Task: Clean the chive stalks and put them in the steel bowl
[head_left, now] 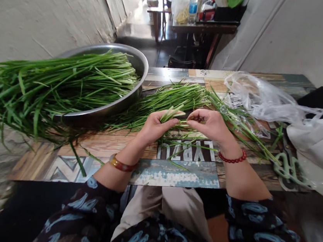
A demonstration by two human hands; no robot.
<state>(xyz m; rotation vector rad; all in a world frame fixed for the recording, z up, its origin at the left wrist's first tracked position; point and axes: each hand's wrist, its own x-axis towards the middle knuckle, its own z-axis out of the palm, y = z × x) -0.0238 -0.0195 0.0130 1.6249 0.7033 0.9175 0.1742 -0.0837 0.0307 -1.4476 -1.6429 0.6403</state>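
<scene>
A small bunch of garlic chives is wrapped in the fingers of my left hand, pale stem ends pointing up and right. My right hand is closed in a pinch just beside it, its fingertips at the pale end of a chive stalk that reaches across from the left thumb. Under and behind both hands lies a loose pile of chives on the patterned table. At the left, a wide metal basin is heaped with long chives, their leaves hanging over its rim.
A clear plastic bag lies at the table's right, with stray stalks before it. Green-handled scissors rest beside a white object at the right edge. Farther off, another table holds a water bottle. A wall borders the left.
</scene>
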